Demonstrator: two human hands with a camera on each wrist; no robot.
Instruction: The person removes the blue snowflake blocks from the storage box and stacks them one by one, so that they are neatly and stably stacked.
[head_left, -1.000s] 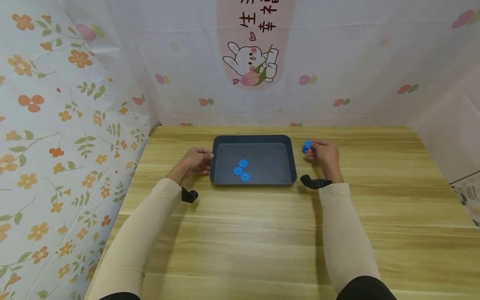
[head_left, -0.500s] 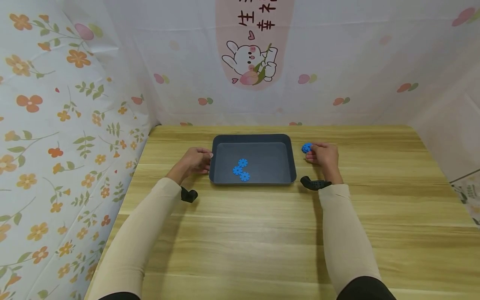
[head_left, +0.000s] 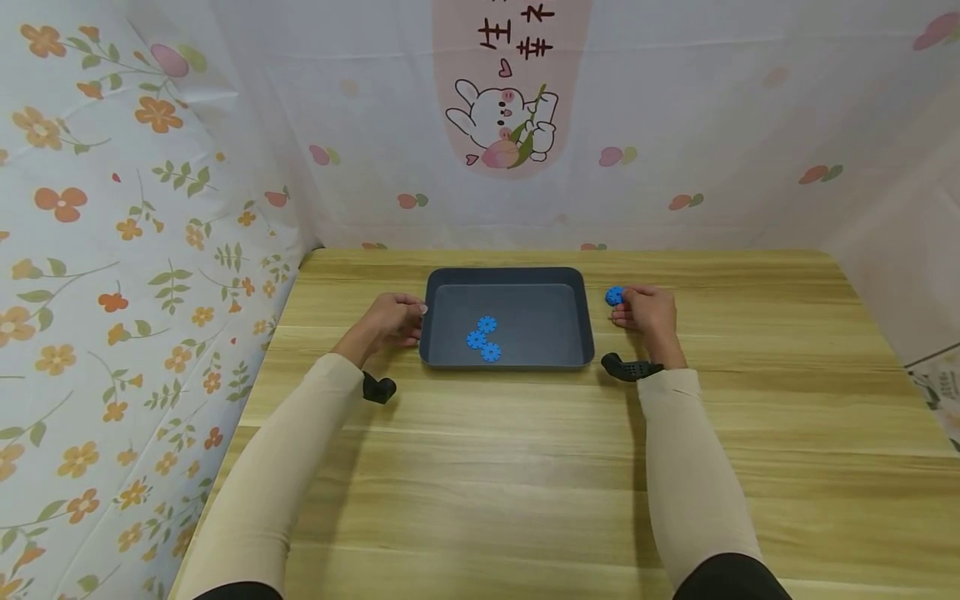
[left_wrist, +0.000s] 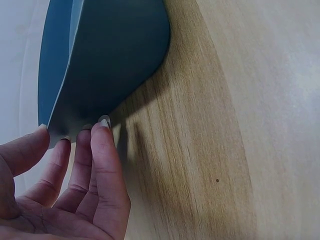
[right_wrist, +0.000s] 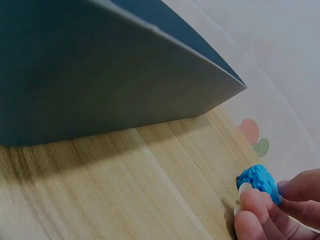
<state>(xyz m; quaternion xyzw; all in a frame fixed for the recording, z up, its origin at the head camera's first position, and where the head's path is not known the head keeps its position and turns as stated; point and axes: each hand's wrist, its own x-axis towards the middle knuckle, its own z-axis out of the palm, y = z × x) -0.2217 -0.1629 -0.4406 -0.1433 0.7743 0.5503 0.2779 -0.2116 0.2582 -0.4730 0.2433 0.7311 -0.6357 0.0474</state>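
Note:
A dark grey rectangular tray [head_left: 517, 321] rests on the wooden table. Inside, left of its middle, lie 3 flat blue notched discs: an upper disc [head_left: 487, 324], a middle disc [head_left: 476, 340] and a lower disc [head_left: 491, 352]. My left hand [head_left: 396, 320] holds the tray's left end, thumb at the rim and fingertips against the outer wall, as the left wrist view shows. Off the tray's right end, my right hand [head_left: 649, 312] pinches a small stack of blue notched discs [right_wrist: 259, 181] between thumb and fingers, close over the table. Part of that stack is hidden by the fingers.
The wooden table [head_left: 495, 475] runs back to a white printed cloth [head_left: 360, 117], and a floral cloth [head_left: 142, 292] hangs along the left side. Black wrist mounts [head_left: 626, 367] stick out below both hands.
The discs in my right hand have turned slightly and sit together more evenly as a stack. My left hand, the tray and the discs in it have stayed put.

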